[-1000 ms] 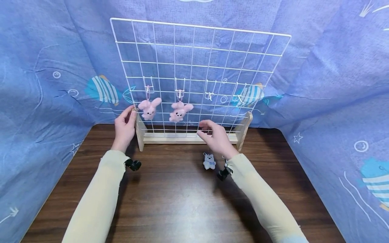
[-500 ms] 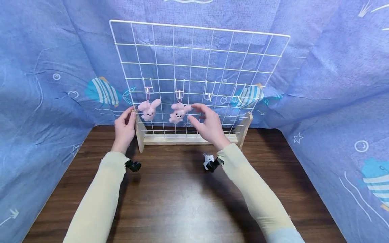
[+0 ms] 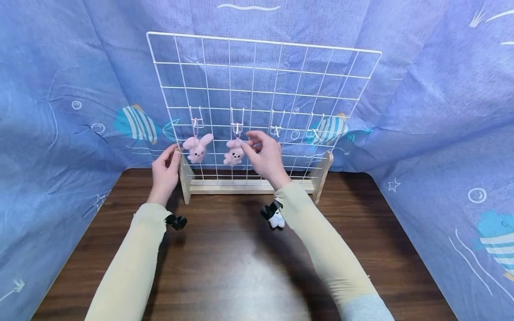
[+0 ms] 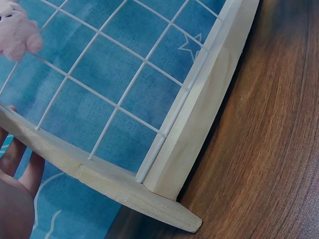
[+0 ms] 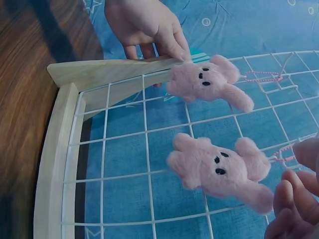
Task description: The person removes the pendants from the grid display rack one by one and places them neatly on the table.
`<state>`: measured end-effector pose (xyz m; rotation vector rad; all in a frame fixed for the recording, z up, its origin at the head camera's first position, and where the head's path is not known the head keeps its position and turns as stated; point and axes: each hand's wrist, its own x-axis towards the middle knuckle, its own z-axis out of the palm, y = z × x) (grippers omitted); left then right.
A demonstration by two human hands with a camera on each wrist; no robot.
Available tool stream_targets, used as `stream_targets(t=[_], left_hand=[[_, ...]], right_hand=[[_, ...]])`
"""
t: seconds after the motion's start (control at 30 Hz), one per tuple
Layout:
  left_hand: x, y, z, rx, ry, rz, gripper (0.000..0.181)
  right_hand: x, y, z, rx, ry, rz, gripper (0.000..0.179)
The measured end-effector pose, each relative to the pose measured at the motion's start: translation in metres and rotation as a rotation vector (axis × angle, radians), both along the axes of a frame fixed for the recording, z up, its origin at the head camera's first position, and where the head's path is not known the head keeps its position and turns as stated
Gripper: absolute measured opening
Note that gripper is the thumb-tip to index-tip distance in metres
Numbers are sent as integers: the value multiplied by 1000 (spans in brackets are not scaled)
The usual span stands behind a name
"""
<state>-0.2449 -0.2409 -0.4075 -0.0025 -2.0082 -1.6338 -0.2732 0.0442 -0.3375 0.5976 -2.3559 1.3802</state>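
A white wire grid rack (image 3: 265,67) stands in a wooden base. My left hand (image 3: 164,171) grips the left wooden upright (image 4: 94,172), thumb and fingers on opposite sides of it. Two pink plush bunny keychains hang from hooks by pink bead chains: the left bunny (image 3: 196,150) and the second bunny (image 5: 219,167). Beside the second bunny is my right hand (image 3: 266,154), fingers bent and thumb tip by its raised ear. In the right wrist view the fingertips (image 5: 291,191) are near the ear and chain, with nothing seen pinched.
Two more white hooks, a third hook (image 3: 276,130) and a fourth hook (image 3: 314,132), are on the grid's right half. A pale plush bear keychain (image 3: 277,220) lies on the brown table (image 3: 225,267), partly covered by the right wrist camera (image 3: 271,209). A blue fish-print cloth (image 3: 433,111) surrounds the table.
My right hand has moved left and up, from below the third hook to the second bunny. My left hand keeps its grip on the upright. Both bunnies still hang from their hooks.
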Motion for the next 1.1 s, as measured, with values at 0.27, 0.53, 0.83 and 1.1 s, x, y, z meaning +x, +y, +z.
stream_targets(t=[0.27, 0.53, 0.83, 1.1], left_hand=[[2, 1, 2, -6, -1, -6, 38], [4, 2, 3, -5, 5, 7, 37], [5, 3, 2, 0, 4, 12, 36], [5, 2, 2, 3, 4, 6, 36]], right_hand=[[-6, -9, 4, 27, -41, -59, 37], [-10, -17, 3, 33, -36, -104, 26], [-10, -22, 1, 32, 30, -141, 17], [-9, -22, 1, 29, 27, -137, 18]])
